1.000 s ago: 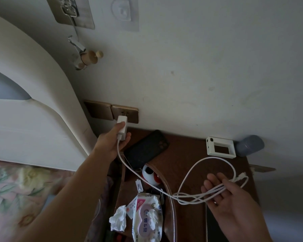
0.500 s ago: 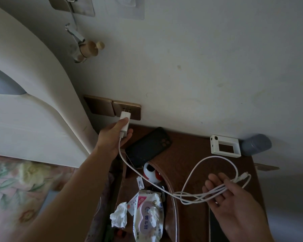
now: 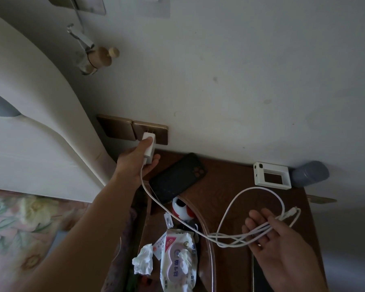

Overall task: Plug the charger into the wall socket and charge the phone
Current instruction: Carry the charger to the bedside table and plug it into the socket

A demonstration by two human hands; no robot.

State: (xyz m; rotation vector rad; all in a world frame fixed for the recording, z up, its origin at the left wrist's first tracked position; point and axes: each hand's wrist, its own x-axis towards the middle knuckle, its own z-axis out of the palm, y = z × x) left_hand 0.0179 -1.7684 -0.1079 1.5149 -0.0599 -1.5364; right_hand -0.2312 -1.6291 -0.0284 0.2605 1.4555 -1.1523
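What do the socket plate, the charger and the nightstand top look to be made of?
Socket plate: brushed bronze-toned metal or metallic plastic, dull sheen. Charger: smooth white plastic, likely glossy. Nightstand top: dark reddish wood or veneer, faint grain.

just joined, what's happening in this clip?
A person's left hand holds a white charger up at the wall socket, prongs at the slots. The right hand carries the looped cable. The phone lies on the bedside table, not yet connected.
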